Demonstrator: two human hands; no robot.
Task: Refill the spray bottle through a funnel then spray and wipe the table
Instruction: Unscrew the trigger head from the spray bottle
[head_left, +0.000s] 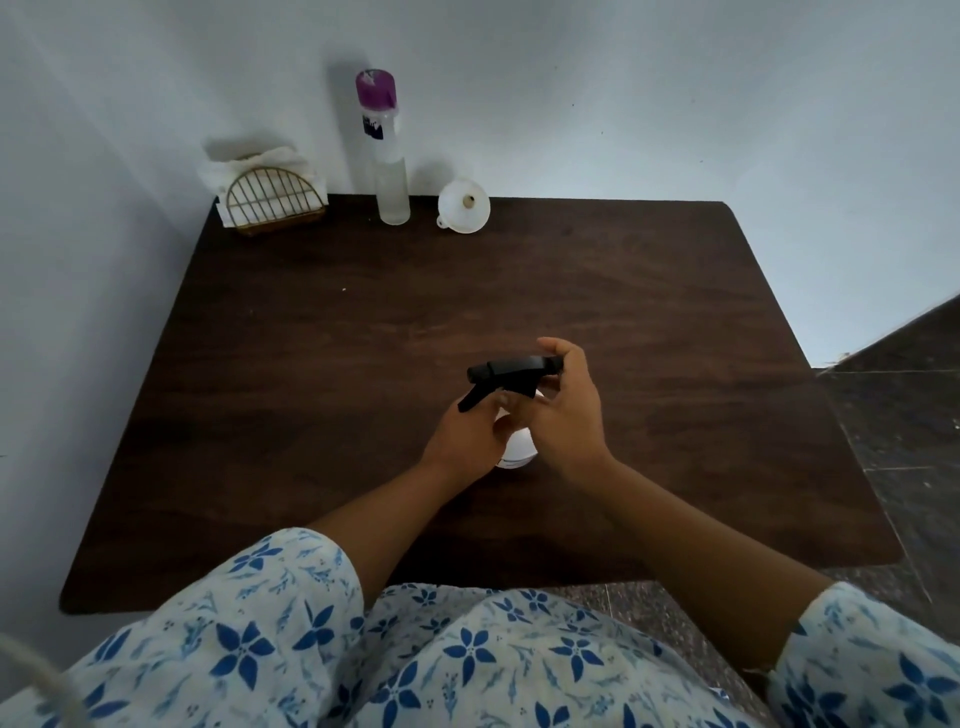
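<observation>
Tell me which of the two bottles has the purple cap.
The tall clear bottle standing at the table's far edge beside the funnel; the spray bottle between both hands carries a black trigger head.

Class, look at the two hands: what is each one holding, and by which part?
The right hand grips the spray bottle's black trigger head at its rear end. The left hand steadies the white bottle body near the neck.
</observation>
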